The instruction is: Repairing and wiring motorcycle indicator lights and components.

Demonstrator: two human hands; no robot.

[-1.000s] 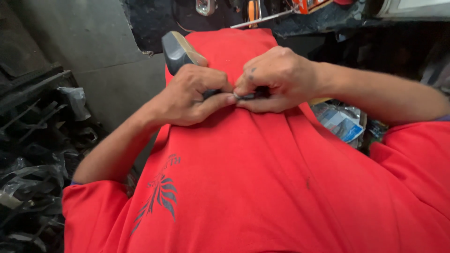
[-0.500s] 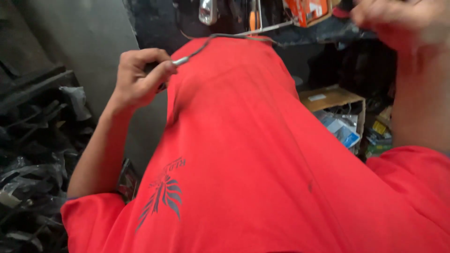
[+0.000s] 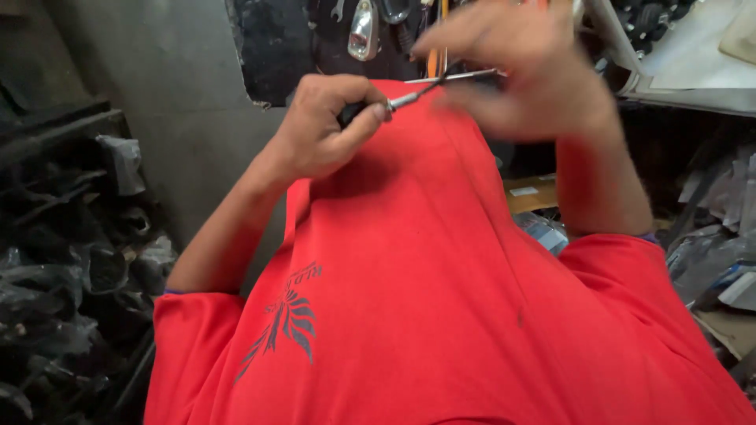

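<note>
The left hand [image 3: 323, 130] is clenched around a small screwdriver [image 3: 394, 102], holding it raised above the red shirt [image 3: 409, 275], tip pointing right. The blurred right hand [image 3: 528, 71] pinches a thin metal rod [image 3: 461, 76] just beside that tip. The step appears to be lining tip and rod up; bringing them together would need a steadier right hand. Both forearms are bent upward.

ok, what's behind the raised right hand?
The right hand is blurred. Behind it: a thin metal rod that meets the tool in the left hand, and a cluttered dark shelf. What the palm covers is hidden.
</note>
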